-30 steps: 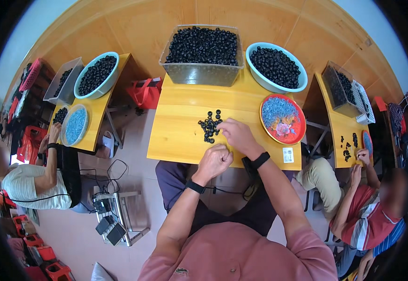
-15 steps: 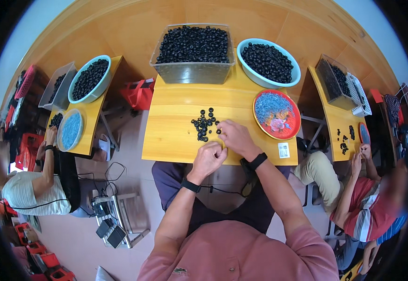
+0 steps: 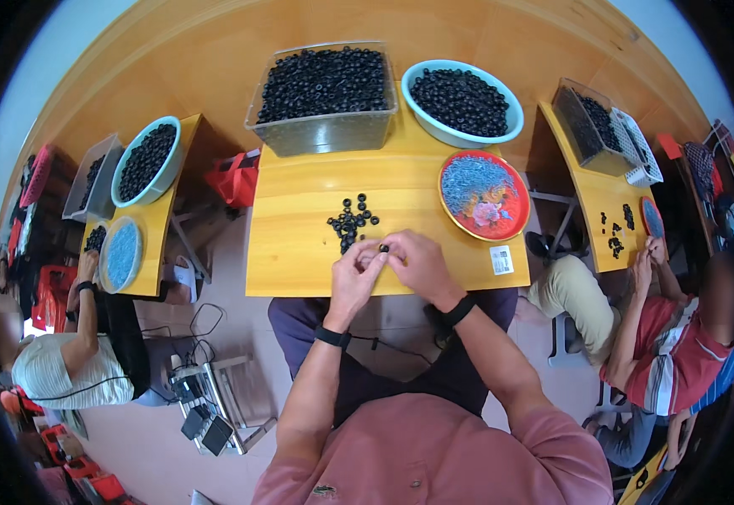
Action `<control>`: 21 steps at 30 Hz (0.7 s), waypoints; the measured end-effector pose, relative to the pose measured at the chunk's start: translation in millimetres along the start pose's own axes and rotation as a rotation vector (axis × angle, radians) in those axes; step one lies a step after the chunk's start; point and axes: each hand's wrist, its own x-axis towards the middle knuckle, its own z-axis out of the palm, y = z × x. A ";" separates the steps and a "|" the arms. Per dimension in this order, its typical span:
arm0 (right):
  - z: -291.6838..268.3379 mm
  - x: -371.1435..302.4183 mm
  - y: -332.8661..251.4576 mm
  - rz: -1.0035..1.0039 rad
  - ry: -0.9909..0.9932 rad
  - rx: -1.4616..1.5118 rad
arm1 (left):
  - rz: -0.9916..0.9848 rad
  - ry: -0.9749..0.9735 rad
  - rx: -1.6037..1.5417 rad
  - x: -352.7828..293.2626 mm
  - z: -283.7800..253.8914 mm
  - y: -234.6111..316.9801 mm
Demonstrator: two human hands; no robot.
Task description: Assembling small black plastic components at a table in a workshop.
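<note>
Your left hand (image 3: 355, 273) & right hand (image 3: 418, 263) meet at bench (image 3: 300, 252) front edge, fingertips pinched on one small black ring (image 3: 383, 247). Loose ring pile (image 3: 351, 222) lies just at 11 o'clock of hands. Red plate (image 3: 485, 195) w/ blue pins at 2 o'clock; clear bin (image 3: 325, 97) at 12.

A small assembly workshop from my vantage: yellow worktables (image 3: 300, 252) beyond my hands, heaped parts tubs (image 3: 325, 126), seated co-workers either side.

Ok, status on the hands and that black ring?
Both hands together, left, right. Black ring pinched at fingers. Ring pile just beyond, nothing blocking.
</note>
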 end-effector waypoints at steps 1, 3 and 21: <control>3.0 -1.9 -0.7 -0.120 0.022 -0.037 | 0.000 -0.014 -0.007 0.7 -1.5 -3.6; 6.9 -7.3 -0.4 -0.230 0.051 -0.093 | -0.020 -0.037 -0.056 1.7 -5.0 -8.6; -112.2 20.2 65.9 0.293 0.185 -0.404 | -0.002 -0.009 0.144 -1.3 -4.7 -10.0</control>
